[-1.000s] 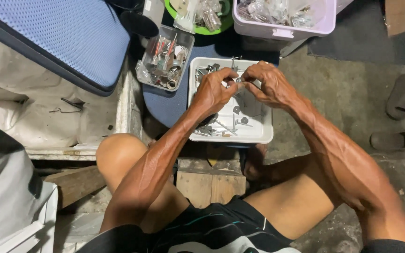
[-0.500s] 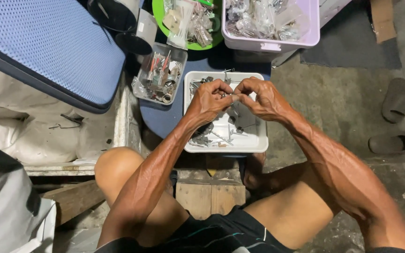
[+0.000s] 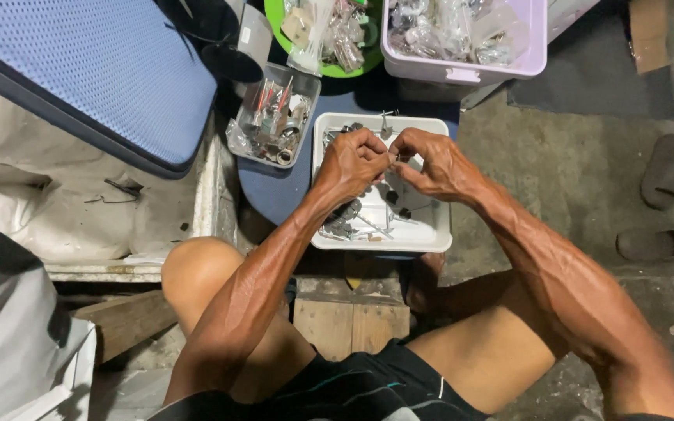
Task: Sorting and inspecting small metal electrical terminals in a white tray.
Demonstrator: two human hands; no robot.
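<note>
My left hand (image 3: 355, 160) and my right hand (image 3: 434, 162) meet over a white rectangular tray (image 3: 440, 231) that holds several small metal parts. The fingertips of both hands pinch one small metal piece (image 3: 393, 158) between them; it is too small to make out its shape. Loose pins and dark bits lie on the tray floor under my hands. The tray rests on a dark blue round stool top (image 3: 274, 199) in front of my knees.
A clear plastic box (image 3: 274, 117) of small tools stands left of the tray. Behind are a green bowl (image 3: 329, 35) and a lilac bin (image 3: 470, 66) with bagged parts. A blue padded cushion (image 3: 87, 78) lies at left, two sandals (image 3: 665, 171) on the concrete floor at right.
The view has shifted so the tray sits lower in the picture. My hands stay together over the tray, fingers working the same small piece.
</note>
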